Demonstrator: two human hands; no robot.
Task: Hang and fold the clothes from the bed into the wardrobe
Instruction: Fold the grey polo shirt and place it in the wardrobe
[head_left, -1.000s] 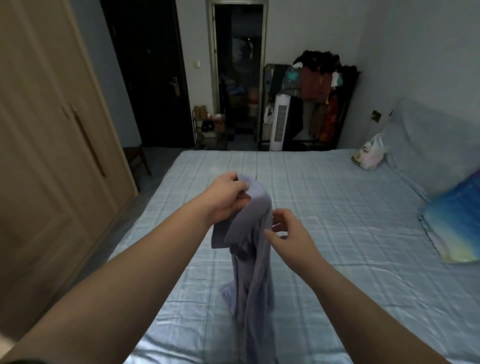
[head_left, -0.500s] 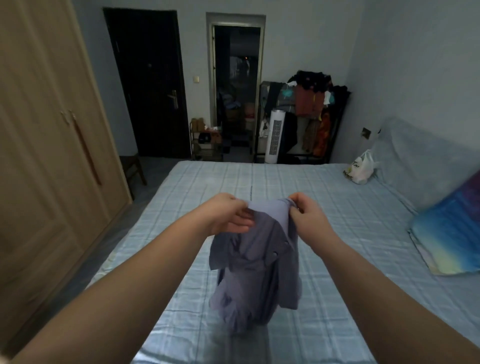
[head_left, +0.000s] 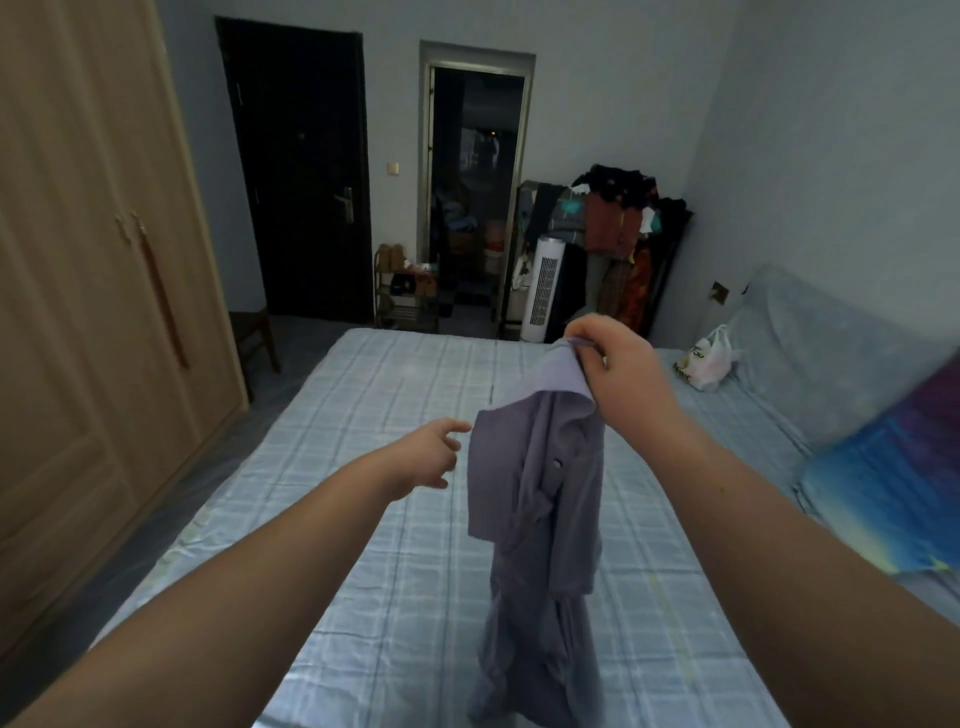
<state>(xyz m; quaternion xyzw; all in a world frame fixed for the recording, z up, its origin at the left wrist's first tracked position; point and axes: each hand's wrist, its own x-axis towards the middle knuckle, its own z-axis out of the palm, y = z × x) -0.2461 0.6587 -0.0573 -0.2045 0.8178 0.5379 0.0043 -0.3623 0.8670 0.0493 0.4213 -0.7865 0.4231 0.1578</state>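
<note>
Dim grey walls (head_left: 623, 114), dark door (head_left: 301, 182)

Blue-checked bed (head_left: 363, 519), lightly creased; white plastic bag (head_left: 705, 364) lying at its far right corner; blue pillow (head_left: 893, 488) along the right edge, nearer.

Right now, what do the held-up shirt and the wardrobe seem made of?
Shirt: soft thin cloth, perhaps cotton, matte grey-purple; it hangs in limp folds from the right hand. Wardrobe: pale wood or wood-look laminate, satin finish; faint grain shows on its panelled doors.
</note>
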